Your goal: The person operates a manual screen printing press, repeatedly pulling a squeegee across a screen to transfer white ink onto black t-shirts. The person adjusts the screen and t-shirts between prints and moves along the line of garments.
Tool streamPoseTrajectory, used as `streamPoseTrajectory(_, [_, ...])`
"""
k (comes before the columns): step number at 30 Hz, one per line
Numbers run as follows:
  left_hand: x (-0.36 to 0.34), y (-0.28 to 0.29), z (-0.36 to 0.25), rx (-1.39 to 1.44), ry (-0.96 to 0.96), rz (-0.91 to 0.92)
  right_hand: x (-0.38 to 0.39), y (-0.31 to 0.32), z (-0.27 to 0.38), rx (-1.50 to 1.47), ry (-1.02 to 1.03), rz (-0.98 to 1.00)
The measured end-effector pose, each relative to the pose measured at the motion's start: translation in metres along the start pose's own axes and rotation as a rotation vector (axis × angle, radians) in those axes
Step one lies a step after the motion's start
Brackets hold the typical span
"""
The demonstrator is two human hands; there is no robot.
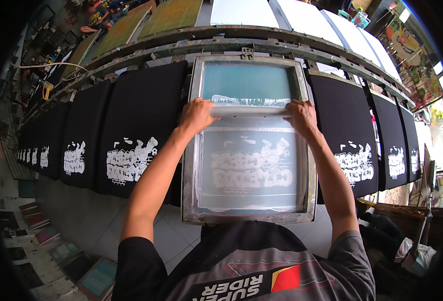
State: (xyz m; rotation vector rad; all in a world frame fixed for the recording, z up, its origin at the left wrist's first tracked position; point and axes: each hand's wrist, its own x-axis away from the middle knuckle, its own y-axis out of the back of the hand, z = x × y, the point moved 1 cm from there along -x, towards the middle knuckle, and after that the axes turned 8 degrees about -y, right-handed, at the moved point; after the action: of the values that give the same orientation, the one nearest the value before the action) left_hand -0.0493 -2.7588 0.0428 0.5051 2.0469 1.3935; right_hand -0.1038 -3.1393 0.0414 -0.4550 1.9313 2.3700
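A metal-framed screen (249, 170) with teal mesh lies in the middle of the rail bench, white ink over its lower area and a pale stencilled design showing through. Both of my hands grip a long grey squeegee (251, 112) laid across the screen's upper part, with a streak of white ink along its far side. My left hand (197, 113) holds its left end, my right hand (300, 115) its right end. Black shirts printed with white designs lie stretched on boards either side, the nearest at left (139, 100) and right (339, 105).
Metal rails (171, 46) run behind the screen, with white boards (306, 30) and olive boards (167, 17) beyond. A cable (41, 64) hangs at upper left. A person (96, 17) sits at the far left back. Spare screens (95, 278) lie at lower left. Clutter fills the right side.
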Motion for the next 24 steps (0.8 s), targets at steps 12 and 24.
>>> streamPoseTrajectory(12, [0.07,0.034,-0.027,0.275,0.131,0.32,-0.043,-0.012,0.005,0.018,0.273,0.151])
streamPoseTrajectory(24, [0.201,0.022,-0.197,0.217,0.313,-0.049,-0.01,-0.017,0.059,-0.029,0.649,0.108])
